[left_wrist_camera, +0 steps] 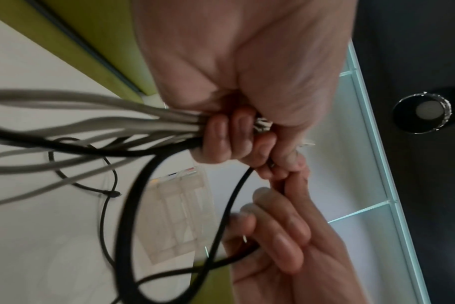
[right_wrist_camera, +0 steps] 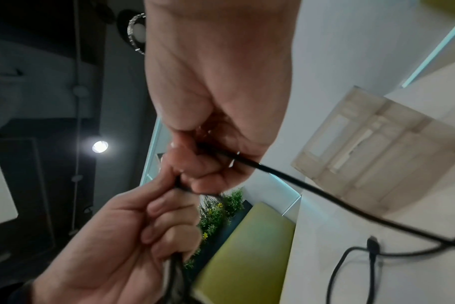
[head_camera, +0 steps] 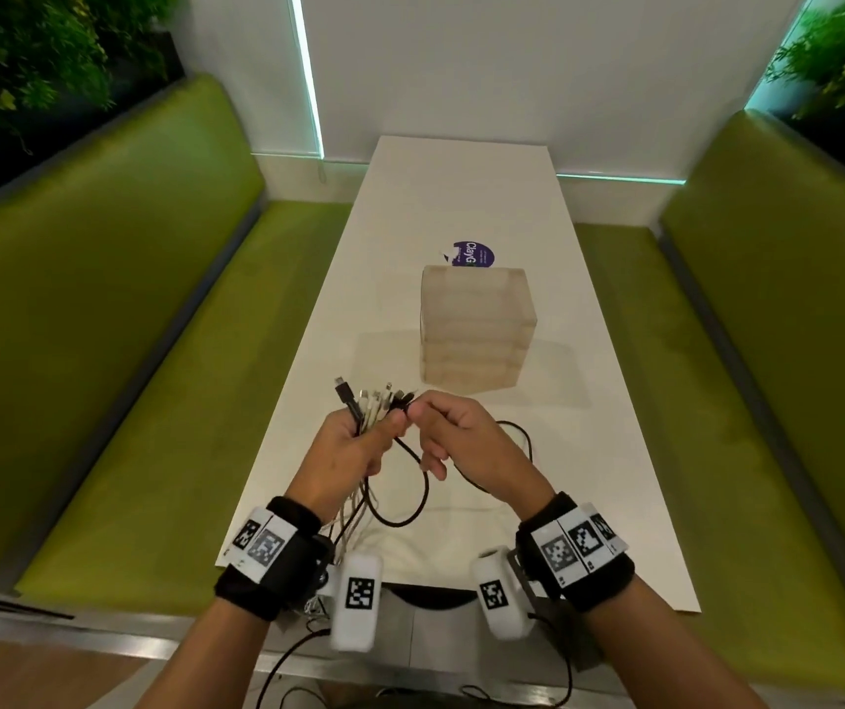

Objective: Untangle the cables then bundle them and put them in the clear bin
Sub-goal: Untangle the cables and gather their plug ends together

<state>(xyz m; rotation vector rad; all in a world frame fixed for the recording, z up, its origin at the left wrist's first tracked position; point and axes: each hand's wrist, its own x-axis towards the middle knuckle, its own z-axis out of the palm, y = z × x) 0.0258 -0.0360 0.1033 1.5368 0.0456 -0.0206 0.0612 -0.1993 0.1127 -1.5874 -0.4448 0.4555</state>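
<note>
1. Above the table [head_camera: 614, 452], your left hand [head_camera: 353, 447] clenches the cables [head_camera: 371, 401] in a fist, plugs sticking out past your knuckles.
2. Your right hand [head_camera: 466, 437] pinches a black cable [head_camera: 420, 468] just beside that fist; its loop hangs below both hands.
3. Beyond your hands, well apart, stands the bin [head_camera: 476, 330].

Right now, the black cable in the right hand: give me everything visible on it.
The black cable is thin, round and matte, rubber-like. The right hand pinches it near one end, beside the bundle of cables gripped by the left hand. From the pinch it hangs in a slack loop between the hands, then trails onto the white table, where a black plug end lies. Whether that plug is its own end cannot be told.
</note>
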